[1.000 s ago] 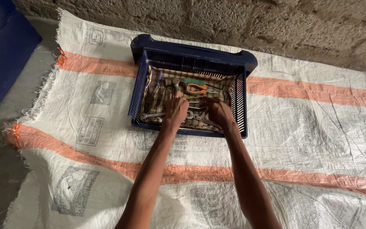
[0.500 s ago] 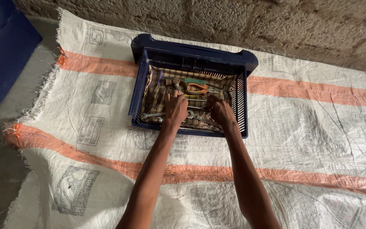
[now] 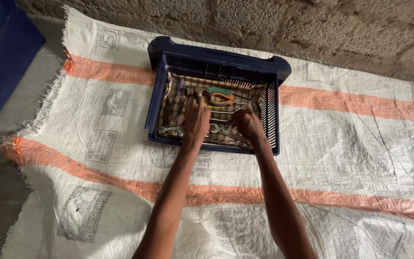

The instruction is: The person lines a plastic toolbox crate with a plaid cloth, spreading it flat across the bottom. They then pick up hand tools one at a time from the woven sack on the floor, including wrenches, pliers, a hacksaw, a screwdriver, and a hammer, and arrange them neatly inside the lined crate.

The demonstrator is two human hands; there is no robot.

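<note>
Both hands are down inside the dark blue plastic crate (image 3: pixel 216 64), working among the hand tools (image 3: pixel 216 108) that lie on its checked cloth lining (image 3: pixel 168 91). The step in hand looks like sorting through the tools to pick one out.

The left hand (image 3: pixel 196 120) lies palm-down with fingers stretched toward twelve o'clock, fingertips at the hammer head (image 3: pixel 198 91); it looks open and grips nothing visible. The right hand (image 3: pixel 248 125) is curled over the tools at the crate's four o'clock side, but whether it has closed on one I cannot tell, since the fingers hide what is under them.

A next move would call for separating one tool from the overlapping pile and closing firmly round its handle.

The crate sits at twelve o'clock from the person, on a white woven sack (image 3: pixel 341 153) with orange stripes, near the rough stone wall (image 3: pixel 312 29). Orange-handled pliers (image 3: pixel 222 99) lie just beyond the hands, and a spanner (image 3: pixel 171 129) lies at the left hand's nine o'clock.
</note>
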